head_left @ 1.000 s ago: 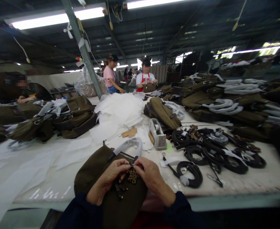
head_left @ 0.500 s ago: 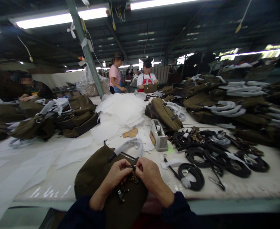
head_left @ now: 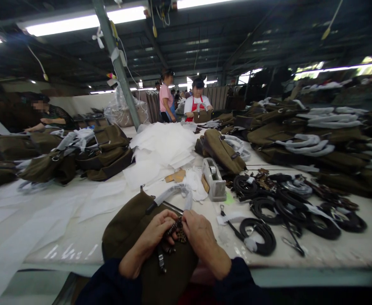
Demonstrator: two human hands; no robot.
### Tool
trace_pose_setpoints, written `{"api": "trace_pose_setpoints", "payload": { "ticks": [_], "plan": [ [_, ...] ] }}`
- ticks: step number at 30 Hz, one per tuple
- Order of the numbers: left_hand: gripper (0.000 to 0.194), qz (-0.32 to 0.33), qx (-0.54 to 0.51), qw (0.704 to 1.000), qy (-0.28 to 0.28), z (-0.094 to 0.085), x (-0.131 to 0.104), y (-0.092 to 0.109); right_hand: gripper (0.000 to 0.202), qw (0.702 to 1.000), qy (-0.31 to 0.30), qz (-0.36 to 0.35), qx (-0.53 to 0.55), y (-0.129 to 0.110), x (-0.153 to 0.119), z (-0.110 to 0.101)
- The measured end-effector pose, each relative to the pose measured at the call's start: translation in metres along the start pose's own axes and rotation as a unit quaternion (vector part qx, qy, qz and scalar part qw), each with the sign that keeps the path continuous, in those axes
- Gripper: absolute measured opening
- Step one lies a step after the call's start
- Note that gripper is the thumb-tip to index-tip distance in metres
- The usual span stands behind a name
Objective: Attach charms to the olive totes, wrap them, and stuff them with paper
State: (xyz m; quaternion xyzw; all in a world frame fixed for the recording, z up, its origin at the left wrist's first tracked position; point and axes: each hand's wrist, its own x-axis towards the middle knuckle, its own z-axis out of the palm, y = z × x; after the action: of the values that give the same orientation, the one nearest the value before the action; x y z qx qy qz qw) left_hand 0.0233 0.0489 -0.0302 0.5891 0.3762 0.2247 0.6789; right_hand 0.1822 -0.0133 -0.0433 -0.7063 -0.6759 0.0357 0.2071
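An olive handbag (head_left: 125,224) lies in front of me at the table's edge, one handle (head_left: 169,191) wrapped in white film. Over its upper edge, my left hand (head_left: 152,237) is closed on a leopard-print charm (head_left: 182,236) that has dark straps and small metal parts. A silver buckle piece (head_left: 161,259) dangles below the left fingers against the bag. My right hand (head_left: 201,237) pinches the charm's upper end beside the handle's base; the exact spot between those fingertips is hidden.
Coiled black straps (head_left: 258,237) lie to the right, near a grey tape dispenser (head_left: 216,184). Beyond is a stack of white paper (head_left: 163,144). Olive bags pile up at left (head_left: 106,148) and right (head_left: 277,135). Several people work farther back.
My left fingers have curled further around the charm's strap, and the dangling buckle hangs slightly lower. My right hand stays pinched near the handle. The view has shifted slightly left.
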Motion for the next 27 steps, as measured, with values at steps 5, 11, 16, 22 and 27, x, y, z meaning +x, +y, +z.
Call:
{"api": "trace_pose_setpoints", "payload": {
  "ticks": [5, 11, 16, 22, 27],
  "plan": [
    [0.035, -0.009, -0.008, 1.000, -0.026, 0.001, 0.008, 0.001, 0.010, 1.000, 0.000, 0.000, -0.011, 0.001, 0.003, 0.003],
    [0.032, 0.011, 0.059, 0.998, 0.035, 0.004, 0.020, -0.001, 0.012, 1.000, -0.001, -0.004, -0.020, 0.001, 0.002, -0.001],
    [0.020, 0.110, 0.124, 0.984, 0.059, 0.009, 0.025, 0.001, 0.011, 0.999, 0.000, -0.013, -0.029, 0.001, 0.000, 0.001],
    [0.017, 0.156, 0.192, 0.962, 0.113, 0.014, 0.016, 0.005, 0.016, 1.000, -0.020, 0.010, 0.021, -0.001, 0.001, -0.015],
    [0.018, 0.179, 0.232, 0.947, 0.131, 0.014, 0.001, 0.022, 0.016, 0.990, 0.001, 0.034, 0.139, 0.007, -0.005, -0.040]
  ]
}}
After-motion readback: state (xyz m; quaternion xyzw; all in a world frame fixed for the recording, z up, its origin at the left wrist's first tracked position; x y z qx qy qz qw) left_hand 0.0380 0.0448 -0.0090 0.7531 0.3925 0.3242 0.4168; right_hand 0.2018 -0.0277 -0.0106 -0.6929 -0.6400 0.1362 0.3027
